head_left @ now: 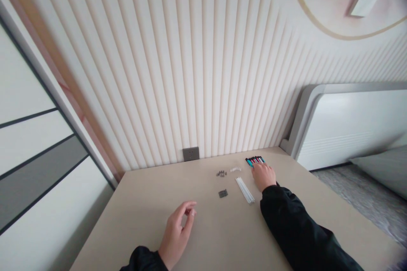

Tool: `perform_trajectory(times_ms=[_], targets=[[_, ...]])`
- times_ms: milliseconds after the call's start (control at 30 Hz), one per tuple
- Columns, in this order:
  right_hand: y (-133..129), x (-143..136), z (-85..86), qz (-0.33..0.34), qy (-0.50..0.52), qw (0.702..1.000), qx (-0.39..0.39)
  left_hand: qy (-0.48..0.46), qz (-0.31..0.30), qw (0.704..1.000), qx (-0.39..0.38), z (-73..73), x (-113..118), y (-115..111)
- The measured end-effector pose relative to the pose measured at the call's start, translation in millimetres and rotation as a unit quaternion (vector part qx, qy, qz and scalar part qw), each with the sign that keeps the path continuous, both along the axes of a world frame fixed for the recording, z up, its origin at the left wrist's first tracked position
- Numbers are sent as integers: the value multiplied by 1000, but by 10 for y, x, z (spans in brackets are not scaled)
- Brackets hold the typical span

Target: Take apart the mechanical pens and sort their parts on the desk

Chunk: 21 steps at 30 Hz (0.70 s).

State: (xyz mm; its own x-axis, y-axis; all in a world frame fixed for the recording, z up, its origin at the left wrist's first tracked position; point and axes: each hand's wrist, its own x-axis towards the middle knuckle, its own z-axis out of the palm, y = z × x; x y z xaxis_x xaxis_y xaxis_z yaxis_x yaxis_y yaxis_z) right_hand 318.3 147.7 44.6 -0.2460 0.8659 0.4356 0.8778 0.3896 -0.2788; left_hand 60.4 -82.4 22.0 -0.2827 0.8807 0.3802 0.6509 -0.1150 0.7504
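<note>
My right hand [263,176] reaches over a row of short coloured pen-like barrels [252,161] with black ends. Its fingers bend down onto their near side, so the fingertips are hidden and I cannot tell whether they grip one. My left hand [179,227] hovers near the table's front, empty, fingers loosely curved with the thumb close to the index finger. Between the hands lie several thin white rods [244,190] side by side. Left of them are small dark grey pieces [223,193], brownish-grey cone-like tips [221,173] and small white pieces [235,169].
The beige table [152,194] backs onto a ribbed wall [178,72] with a dark socket [190,153] at table height. A bed headboard [349,123] and pillow [384,167] stand at the right. A white and grey panelled cabinet [38,169] is at the left.
</note>
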Motion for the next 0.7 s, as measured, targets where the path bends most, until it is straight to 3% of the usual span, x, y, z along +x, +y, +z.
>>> perform_trajectory(times_ms=[167, 367, 500, 567, 700], targets=[[10, -96, -61, -12, -12, 1000, -13, 14, -13, 1000, -11, -35, -30, -2], [-25, -59, -15, 14, -19, 1000, -17, 46, -15, 999, -9, -17, -75, -1], [-211, -115, -18, 51, -24, 998, -18, 66, -15, 998, -14, 5, -112, 5], [-435, -213, -76, 104, -30, 994, -17, 86, -25, 996, -18, 3, -129, 10], [-1056, -499, -268, 318, -6, 948, -21, 166, -59, 984, -32, 25, -128, -6]])
